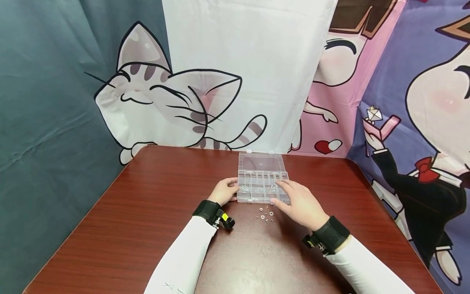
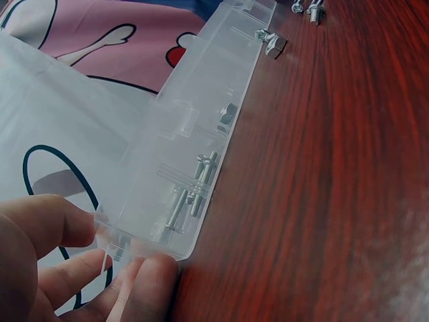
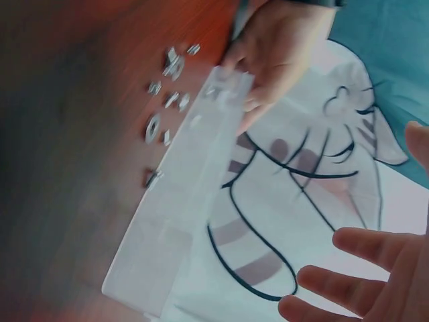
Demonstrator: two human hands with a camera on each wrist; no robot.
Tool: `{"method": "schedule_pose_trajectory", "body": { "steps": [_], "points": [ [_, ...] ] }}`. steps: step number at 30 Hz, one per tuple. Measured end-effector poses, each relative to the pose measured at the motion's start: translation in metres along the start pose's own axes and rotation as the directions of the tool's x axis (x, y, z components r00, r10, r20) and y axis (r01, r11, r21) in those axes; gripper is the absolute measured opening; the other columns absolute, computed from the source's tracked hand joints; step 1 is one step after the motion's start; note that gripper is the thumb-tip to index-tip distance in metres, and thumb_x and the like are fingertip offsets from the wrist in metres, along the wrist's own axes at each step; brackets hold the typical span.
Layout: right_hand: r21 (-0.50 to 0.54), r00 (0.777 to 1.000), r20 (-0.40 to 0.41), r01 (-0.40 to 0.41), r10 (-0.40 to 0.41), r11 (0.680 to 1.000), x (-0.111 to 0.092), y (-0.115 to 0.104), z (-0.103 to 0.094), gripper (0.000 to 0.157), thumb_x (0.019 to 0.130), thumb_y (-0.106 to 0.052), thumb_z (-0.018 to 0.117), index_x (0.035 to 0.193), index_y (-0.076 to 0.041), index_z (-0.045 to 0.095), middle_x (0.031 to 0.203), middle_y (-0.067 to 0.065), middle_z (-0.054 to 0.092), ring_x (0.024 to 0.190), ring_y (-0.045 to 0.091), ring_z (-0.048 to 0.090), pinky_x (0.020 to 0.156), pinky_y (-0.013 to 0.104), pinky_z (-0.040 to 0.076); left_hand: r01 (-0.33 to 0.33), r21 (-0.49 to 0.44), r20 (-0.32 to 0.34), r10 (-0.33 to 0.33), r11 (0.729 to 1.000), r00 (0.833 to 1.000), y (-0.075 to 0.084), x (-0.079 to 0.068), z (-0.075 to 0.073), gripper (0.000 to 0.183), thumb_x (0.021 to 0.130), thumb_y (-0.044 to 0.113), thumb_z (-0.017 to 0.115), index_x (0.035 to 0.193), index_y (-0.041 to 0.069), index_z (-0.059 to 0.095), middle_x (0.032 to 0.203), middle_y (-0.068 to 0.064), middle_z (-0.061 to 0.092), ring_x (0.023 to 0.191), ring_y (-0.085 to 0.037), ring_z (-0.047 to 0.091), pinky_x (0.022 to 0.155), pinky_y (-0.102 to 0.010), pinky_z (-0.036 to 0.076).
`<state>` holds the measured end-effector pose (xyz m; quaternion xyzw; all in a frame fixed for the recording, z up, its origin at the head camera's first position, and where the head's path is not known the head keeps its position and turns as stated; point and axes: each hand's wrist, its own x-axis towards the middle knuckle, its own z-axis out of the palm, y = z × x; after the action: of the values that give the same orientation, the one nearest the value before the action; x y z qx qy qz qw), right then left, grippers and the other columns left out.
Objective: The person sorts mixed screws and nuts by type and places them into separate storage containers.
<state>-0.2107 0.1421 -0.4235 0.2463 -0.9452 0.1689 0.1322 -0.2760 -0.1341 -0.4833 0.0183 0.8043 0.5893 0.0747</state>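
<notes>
Left hand [image 1: 223, 191]: thumb and fingers bend round the left end of the box [image 1: 244, 200], pinching it at the corner.
Right hand [image 1: 302, 204]: fingers straight and spread at the box's right end, gripping nothing; whether a fingertip brushes the wall is hard to tell, as the right wrist view is blurred.
Box: clear plastic, split into small compartments, between the 2 hands on the table [image 1: 154, 212], towards its far edge.
Weight: light, by my judgement; 1 hand could slide it, though its contents would rattle and shift.
Stiffness: the walls look thin and firm, likely to flex a little and perhaps crack under a hard squeeze.
Surface: smooth, so probably slippery; fingertips low on both short ends should hold it best.
Lid [image 1: 260, 162]: swung back on the far side; a poor handle, since its hinge is likely the weakest part.
Screws [image 2: 204, 178]: several lie inside near the left end, hard and slim, best pinched by the head.
Washers [image 1: 271, 213]: loose on the table in front of the box among small bolts [image 1: 267, 221]; thin and flat, they may need a nail under the rim.
Curtain [image 1: 257, 49]: hangs behind the table.
</notes>
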Motion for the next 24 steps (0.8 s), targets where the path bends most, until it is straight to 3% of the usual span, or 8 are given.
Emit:
{"method": "schedule_pose_trajectory", "body": {
  "steps": [6, 13, 16, 19, 24],
  "points": [
    [0.018, 0.999, -0.048, 0.021, -0.02, 1.0, -0.01, -0.008, -0.003, 0.071, 0.093, -0.062, 0.057, 0.141, -0.009, 0.054, 0.139, 0.014, 0.056, 0.129, 0.032, 0.051, 0.109, 0.053, 0.039, 0.004, -0.016, -0.015, -0.005, 1.0, 1.0, -0.002, -0.001, -0.002, 0.046, 0.098, 0.008, 0.059, 0.143, 0.004, 0.052, 0.129, -0.018, 0.06, 0.104, -0.025, 0.064, 0.072, -0.031, 0.061],
    [0.042, 1.0, -0.021, -0.006, 0.007, 0.999, -0.013, -0.011, -0.001, 0.066, 0.091, -0.054, 0.064, 0.138, -0.009, 0.058, 0.135, 0.012, 0.059, 0.126, 0.031, 0.053, 0.108, 0.053, 0.04, 0.011, -0.013, -0.008, -0.011, 1.0, 1.0, -0.002, -0.001, -0.003, 0.046, 0.098, 0.008, 0.058, 0.144, 0.004, 0.051, 0.13, -0.019, 0.059, 0.104, -0.025, 0.064, 0.071, -0.031, 0.061],
    [0.01, 0.999, -0.026, 0.034, -0.033, 0.999, -0.012, -0.012, 0.002, 0.054, 0.09, -0.047, 0.069, 0.127, -0.008, 0.066, 0.124, 0.01, 0.066, 0.117, 0.029, 0.06, 0.102, 0.052, 0.046, 0.002, -0.01, -0.014, -0.002, 1.0, 1.0, -0.001, 0.0, -0.003, 0.045, 0.098, 0.008, 0.058, 0.143, 0.003, 0.051, 0.128, -0.019, 0.06, 0.103, -0.024, 0.065, 0.071, -0.031, 0.061],
    [-0.048, 0.995, -0.007, 0.104, -0.104, 0.993, -0.01, -0.012, 0.006, 0.035, 0.089, -0.038, 0.072, 0.11, -0.01, 0.073, 0.103, 0.004, 0.071, 0.098, 0.022, 0.066, 0.088, 0.046, 0.053, 0.0, -0.006, -0.017, 0.0, 1.0, 1.0, 0.0, 0.001, -0.002, 0.046, 0.098, 0.008, 0.059, 0.143, 0.004, 0.052, 0.127, -0.018, 0.06, 0.102, -0.024, 0.065, 0.07, -0.03, 0.061],
    [-0.136, 0.977, 0.086, 0.205, -0.194, 0.969, -0.011, -0.011, 0.016, 0.012, 0.087, -0.029, 0.075, 0.084, -0.018, 0.071, 0.074, -0.009, 0.06, 0.07, 0.012, 0.059, 0.065, 0.034, 0.051, -0.002, -0.006, 0.004, 0.002, 1.0, 1.0, 0.0, 0.001, 0.0, 0.047, 0.098, 0.009, 0.059, 0.144, 0.003, 0.051, 0.127, -0.018, 0.06, 0.103, -0.025, 0.065, 0.071, -0.031, 0.061]
  ]
}}
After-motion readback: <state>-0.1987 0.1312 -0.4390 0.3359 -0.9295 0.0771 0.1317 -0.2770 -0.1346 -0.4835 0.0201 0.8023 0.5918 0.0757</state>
